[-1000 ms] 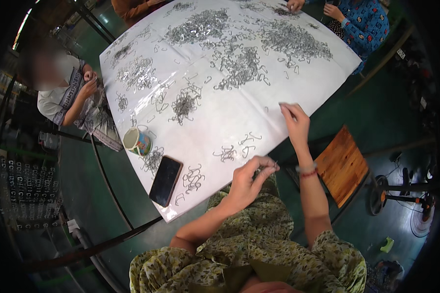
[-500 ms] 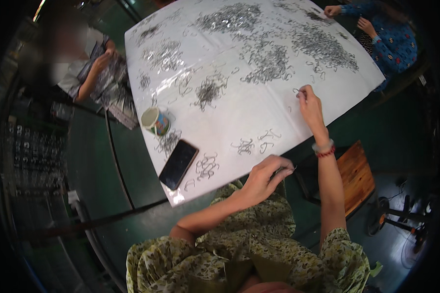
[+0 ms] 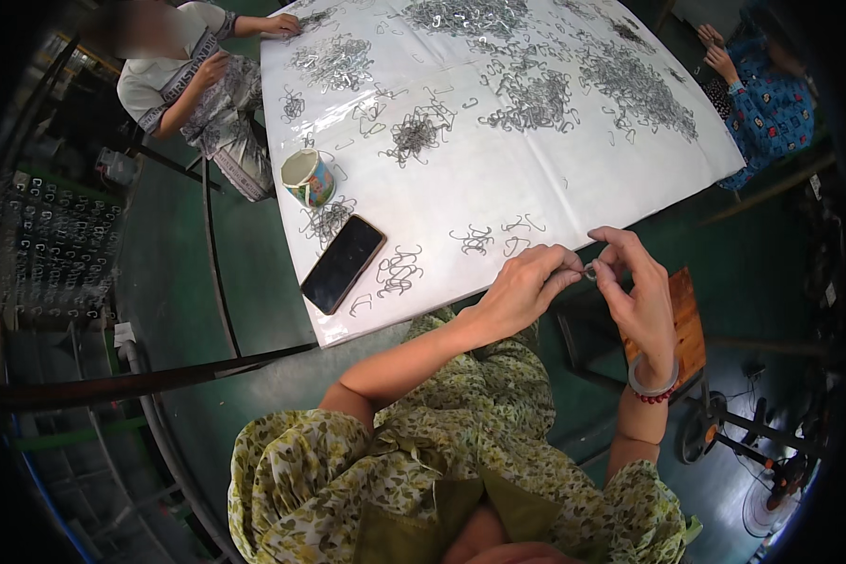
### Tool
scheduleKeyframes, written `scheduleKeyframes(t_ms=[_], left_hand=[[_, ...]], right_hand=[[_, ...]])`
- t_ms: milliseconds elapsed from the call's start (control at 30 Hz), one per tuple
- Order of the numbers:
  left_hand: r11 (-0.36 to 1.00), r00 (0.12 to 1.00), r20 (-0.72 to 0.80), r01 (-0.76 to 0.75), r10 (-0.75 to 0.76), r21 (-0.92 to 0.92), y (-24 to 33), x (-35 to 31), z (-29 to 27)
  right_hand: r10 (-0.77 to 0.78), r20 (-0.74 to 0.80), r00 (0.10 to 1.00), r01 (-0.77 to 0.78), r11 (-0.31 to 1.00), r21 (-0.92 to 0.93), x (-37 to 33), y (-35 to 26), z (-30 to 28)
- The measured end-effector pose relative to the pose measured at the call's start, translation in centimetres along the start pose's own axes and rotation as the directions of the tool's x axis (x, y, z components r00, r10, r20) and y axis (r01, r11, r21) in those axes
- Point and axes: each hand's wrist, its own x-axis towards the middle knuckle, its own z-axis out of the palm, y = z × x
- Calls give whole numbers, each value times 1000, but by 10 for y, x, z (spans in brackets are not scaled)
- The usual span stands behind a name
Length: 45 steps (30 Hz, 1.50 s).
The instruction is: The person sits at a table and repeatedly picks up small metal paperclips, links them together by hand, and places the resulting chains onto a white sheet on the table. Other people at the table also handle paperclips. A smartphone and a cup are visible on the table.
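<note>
My left hand [image 3: 524, 289] and my right hand [image 3: 641, 299] meet fingertip to fingertip just off the near edge of the white-covered table [image 3: 526, 202]. Between them shows a small bent metal hook [image 3: 589, 271], pinched from both sides; whether a second piece is joined to it is too small to tell. On the tabletop, closest to my left hand, lie small groups of hooks, one group [image 3: 475, 239] and another group [image 3: 519, 226]. A further loose cluster of hooks [image 3: 401, 271] sits beside a dark phone [image 3: 345, 264].
A colourful cup [image 3: 308, 179] stands near the left table edge, by another heap of hooks [image 3: 327, 222]. Larger piles of hooks [image 3: 531, 99] spread across the far half. One person [image 3: 211, 80] sits at left, another [image 3: 771, 122] at far right. A wooden stool [image 3: 688, 324] stands right.
My right hand has come back from over the table, carrying a hook to my left hand. The person at left has reached an arm onto the table. My view has shifted slightly.
</note>
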Motion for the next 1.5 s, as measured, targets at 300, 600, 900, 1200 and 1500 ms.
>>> scheduleKeyframes(t_ms=[300,600,900,1200,1500], left_hand=[[964,995,-92,-3,29,265,-54,28,-51],[225,994,-90,102,-62,969,-227,140,-167],[522,950,-255,128,179,843,-129,132,-183],[283,956,-292,279,7,918,-151,107,-212],[947,946,-82,319,-315,34,-89,57,-147]], right_hand=[[45,-213,976,-35,998,49,-7,9,12],[28,-228,973,-5,995,100,-11,24,25],[53,-258,965,-27,994,103,-19,18,14],[86,-273,958,-34,981,189,-33,23,28],[166,-281,945,-81,954,290,-53,30,48]])
